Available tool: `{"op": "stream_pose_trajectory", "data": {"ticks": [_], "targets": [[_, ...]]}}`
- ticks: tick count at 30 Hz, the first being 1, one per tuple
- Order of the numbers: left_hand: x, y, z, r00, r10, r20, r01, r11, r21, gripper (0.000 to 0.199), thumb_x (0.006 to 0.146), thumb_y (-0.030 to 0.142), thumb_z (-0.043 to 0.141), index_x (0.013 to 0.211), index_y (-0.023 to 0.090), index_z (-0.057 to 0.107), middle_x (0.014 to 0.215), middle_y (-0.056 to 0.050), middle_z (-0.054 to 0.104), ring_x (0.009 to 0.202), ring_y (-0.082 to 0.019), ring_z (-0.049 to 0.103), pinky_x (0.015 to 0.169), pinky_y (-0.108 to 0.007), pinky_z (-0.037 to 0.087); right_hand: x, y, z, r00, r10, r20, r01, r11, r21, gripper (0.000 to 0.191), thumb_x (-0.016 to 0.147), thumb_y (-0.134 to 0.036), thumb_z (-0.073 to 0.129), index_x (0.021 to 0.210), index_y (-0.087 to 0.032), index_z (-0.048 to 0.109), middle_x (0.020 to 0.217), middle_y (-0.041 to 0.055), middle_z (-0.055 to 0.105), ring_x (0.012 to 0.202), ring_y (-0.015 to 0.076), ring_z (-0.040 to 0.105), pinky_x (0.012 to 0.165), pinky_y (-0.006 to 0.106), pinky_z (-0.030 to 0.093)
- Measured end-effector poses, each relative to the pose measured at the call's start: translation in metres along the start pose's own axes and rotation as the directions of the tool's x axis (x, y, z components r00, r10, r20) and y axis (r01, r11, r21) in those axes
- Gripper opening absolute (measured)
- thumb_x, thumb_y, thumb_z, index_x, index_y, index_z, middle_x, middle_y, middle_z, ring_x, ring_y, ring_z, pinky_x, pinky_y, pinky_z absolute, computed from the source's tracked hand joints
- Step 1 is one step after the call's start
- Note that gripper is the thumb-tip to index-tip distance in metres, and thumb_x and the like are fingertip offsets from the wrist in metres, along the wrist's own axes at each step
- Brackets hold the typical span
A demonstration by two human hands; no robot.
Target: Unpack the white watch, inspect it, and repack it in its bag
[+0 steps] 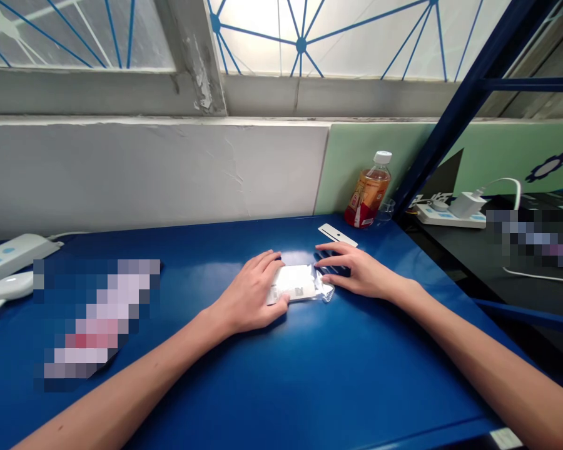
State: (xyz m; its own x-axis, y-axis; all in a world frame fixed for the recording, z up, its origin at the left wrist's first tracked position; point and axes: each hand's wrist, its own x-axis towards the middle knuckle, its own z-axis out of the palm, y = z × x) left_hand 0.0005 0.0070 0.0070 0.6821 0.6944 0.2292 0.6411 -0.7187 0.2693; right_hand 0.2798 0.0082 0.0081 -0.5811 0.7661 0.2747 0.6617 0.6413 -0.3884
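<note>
A flat white packet in a clear plastic bag (296, 281) lies on the blue tabletop (281, 375) in front of me. My left hand (256, 290) grips its left end, thumb along the near edge and fingers over the far side. At the packet's right end, the loose clear plastic sticks out and shines. My right hand (354, 270) hovers there with its fingers spread, the fingertips close to the plastic; whether they touch it is hard to make out. Behind my right hand lies a white card with a dark slot (338, 235).
A bottle of amber drink with a white cap (368, 190) stands at the back right beside a clear cup (385, 209). At left are a power strip (16, 256), a white computer mouse or charger-like object (9, 287) and a pixelated item (98, 319). A blue metal post (443, 144) rises at right.
</note>
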Motion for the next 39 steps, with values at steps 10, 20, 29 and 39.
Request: {"op": "stream_pose_trajectory", "data": {"ticks": [10, 20, 29, 39], "targets": [[-0.001, -0.005, 0.003, 0.996, 0.000, 0.086, -0.001, 1.000, 0.008, 0.071, 0.090, 0.060, 0.050, 0.144, 0.015, 0.041, 0.152, -0.019, 0.038, 0.143, -0.038, 0.026, 0.114, -0.055, 0.028, -0.001, -0.001, 0.005, 0.999, -0.038, 0.009, 0.037, 0.999, 0.036, 0.032, 0.091, -0.035, 0.061, 0.121, -0.026, 0.070, 0.143, 0.0111, 0.053, 0.133, 0.0302, 0.047, 0.108, 0.052, 0.040], [0.000, -0.007, 0.004, 0.997, 0.072, -0.002, -0.071, 0.991, -0.113, 0.054, 0.094, 0.050, 0.053, 0.138, 0.020, 0.046, 0.141, -0.014, 0.051, 0.139, -0.033, 0.036, 0.111, -0.050, 0.035, 0.001, -0.014, 0.024, 0.991, 0.065, -0.121, -0.040, 0.980, 0.197, 0.024, 0.080, -0.029, 0.074, 0.103, -0.022, 0.077, 0.134, 0.0130, 0.060, 0.130, 0.0339, 0.050, 0.105, 0.055, 0.043], [0.001, -0.004, 0.003, 0.998, 0.068, -0.007, -0.068, 0.993, -0.100, 0.053, 0.091, 0.047, 0.057, 0.133, 0.016, 0.048, 0.137, -0.015, 0.054, 0.137, -0.034, 0.039, 0.110, -0.050, 0.036, 0.002, -0.015, 0.025, 0.983, 0.027, -0.181, 0.009, 0.981, 0.196, 0.022, 0.081, -0.027, 0.074, 0.102, -0.022, 0.076, 0.134, 0.0130, 0.061, 0.130, 0.0333, 0.050, 0.104, 0.056, 0.044], [0.001, -0.005, 0.004, 1.000, 0.013, -0.019, -0.014, 0.998, -0.055, 0.057, 0.092, 0.046, 0.054, 0.136, 0.011, 0.046, 0.141, -0.018, 0.051, 0.137, -0.036, 0.037, 0.110, -0.052, 0.037, 0.002, 0.005, -0.007, 0.992, -0.079, -0.095, 0.088, 0.991, 0.099, 0.021, 0.084, -0.034, 0.072, 0.102, -0.024, 0.076, 0.136, 0.0093, 0.060, 0.136, 0.0319, 0.043, 0.110, 0.055, 0.037]]}}
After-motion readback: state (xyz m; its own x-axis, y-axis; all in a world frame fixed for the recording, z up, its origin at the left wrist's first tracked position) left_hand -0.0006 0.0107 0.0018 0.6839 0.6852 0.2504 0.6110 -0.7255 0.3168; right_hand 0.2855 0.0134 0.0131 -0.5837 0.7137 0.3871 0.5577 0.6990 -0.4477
